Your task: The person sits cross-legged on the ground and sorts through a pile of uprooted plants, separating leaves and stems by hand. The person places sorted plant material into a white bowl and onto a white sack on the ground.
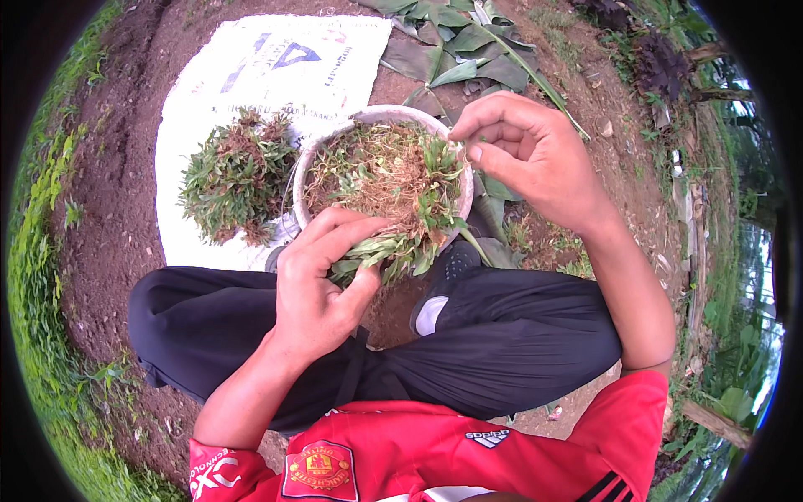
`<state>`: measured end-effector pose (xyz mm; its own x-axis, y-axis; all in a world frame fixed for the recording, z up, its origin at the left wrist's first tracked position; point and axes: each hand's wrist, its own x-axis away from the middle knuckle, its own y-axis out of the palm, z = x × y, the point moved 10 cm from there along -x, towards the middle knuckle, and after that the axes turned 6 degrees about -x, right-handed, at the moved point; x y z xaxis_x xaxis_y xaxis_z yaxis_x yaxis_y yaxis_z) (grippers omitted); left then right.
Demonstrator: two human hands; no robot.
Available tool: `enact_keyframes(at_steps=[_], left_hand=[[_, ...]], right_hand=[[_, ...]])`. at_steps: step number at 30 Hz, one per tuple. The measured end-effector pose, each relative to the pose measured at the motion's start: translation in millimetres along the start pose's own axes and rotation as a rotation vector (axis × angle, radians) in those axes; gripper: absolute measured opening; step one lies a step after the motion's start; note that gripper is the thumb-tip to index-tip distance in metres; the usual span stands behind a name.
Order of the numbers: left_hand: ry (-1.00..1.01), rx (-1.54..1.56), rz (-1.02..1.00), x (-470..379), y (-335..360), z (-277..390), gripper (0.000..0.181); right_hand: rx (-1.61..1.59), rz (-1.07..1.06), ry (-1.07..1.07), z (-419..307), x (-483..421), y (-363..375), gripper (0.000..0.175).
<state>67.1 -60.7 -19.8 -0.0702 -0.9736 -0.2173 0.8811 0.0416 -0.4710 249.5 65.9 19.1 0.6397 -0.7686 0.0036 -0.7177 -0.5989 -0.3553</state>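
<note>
My left hand grips a bunch of leafy green seedlings at the near rim of a round white bucket. Fine brown roots and more small plants fill the bucket's top. My right hand is raised at the bucket's right rim, thumb and forefinger pinched close together. A tiny green bit shows by its fingers, but whether they hold it is unclear. Left of the bucket, a heap of seedlings with brown roots lies on a white woven sack.
The sack bears printed writing and lies on bare brown soil. Large cut banana leaves are spread behind and right of the bucket. My crossed legs in dark trousers frame its near side. Grass borders the left.
</note>
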Motion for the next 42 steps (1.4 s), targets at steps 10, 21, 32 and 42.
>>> enact_keyframes(at_steps=[10, 21, 32, 42], left_hand=[[-0.008, -0.012, -0.022, 0.1, 3.2, -1.0, 0.041], [0.114, -0.208, -0.088, 0.7, 5.7, 13.3, 0.052], [0.137, -0.248, -0.048, 2.7, 2.3, 9.9, 0.050], [0.165, -0.303, -0.068, 6.6, 3.3, 10.9, 0.043]], right_hand=[[0.323, -0.196, -0.119, -10.2, -2.4, 39.6, 0.029], [0.401, -0.130, -0.059, -11.6, 2.2, 11.5, 0.019], [-0.684, -0.068, 0.426, 30.7, 8.9, 0.7, 0.025], [0.029, -0.036, 0.192, 22.8, 2.4, -24.8, 0.022]])
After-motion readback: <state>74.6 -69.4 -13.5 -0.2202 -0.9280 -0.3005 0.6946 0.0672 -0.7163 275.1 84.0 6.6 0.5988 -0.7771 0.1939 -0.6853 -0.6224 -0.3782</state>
